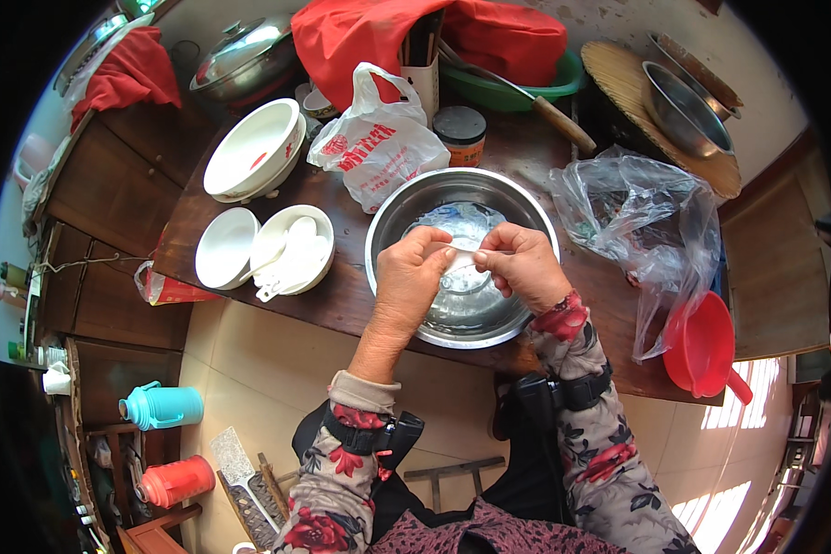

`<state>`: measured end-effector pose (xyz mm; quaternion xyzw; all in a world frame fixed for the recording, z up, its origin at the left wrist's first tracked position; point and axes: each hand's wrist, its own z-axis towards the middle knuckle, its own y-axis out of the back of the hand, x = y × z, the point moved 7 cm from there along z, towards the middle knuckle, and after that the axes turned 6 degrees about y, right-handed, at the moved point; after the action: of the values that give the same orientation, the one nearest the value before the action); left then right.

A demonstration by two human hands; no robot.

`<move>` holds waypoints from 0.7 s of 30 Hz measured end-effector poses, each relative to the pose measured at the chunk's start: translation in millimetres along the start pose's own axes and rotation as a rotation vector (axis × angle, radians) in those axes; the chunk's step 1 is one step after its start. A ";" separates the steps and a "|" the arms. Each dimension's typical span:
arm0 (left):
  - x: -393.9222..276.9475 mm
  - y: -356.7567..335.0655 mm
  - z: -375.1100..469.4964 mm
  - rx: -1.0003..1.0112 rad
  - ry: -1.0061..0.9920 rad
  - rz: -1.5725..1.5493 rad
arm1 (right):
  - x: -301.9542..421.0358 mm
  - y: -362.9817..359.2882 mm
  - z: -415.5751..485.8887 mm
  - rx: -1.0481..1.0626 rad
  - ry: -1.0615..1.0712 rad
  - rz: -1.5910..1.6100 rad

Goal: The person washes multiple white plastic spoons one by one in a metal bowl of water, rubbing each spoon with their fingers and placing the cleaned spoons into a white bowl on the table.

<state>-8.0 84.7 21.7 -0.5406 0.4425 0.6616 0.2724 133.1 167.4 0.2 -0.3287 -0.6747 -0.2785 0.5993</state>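
Observation:
A stainless steel basin (pixel 457 325) with clear liquid in it stands on the dark wooden table before me. Above the basin, my left hand (pixel 412 270) and my right hand (pixel 523 263) pinch a small, whitish, thin piece (pixel 462 259) between thumbs and fingers, one hand at each end. What the piece is made of I cannot tell. Left of the basin, a white bowl (pixel 325 266) holds white spoons (pixel 301 242) and touches another white bowl (pixel 227 248). Behind these, a large white bowl (pixel 253 149) rests tilted on another dish.
Behind the basin are a white plastic bag (pixel 395 149) with red print and a dark-lidded jar (pixel 460 131). To the right lie a clear plastic bag (pixel 630 201) and a red plastic ladle (pixel 703 346) at the table edge. A wooden-handled utensil (pixel 561 123) leans over a green basin (pixel 505 97).

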 end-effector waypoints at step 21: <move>4.2 9.3 6.4 -0.199 -0.160 0.226 | -9.1 13.5 3.2 -0.115 0.013 -0.194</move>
<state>-20.0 85.5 20.5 -0.4573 0.4097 0.7696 0.1756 142.2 177.3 -9.4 -0.2938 -0.6824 -0.3757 0.5540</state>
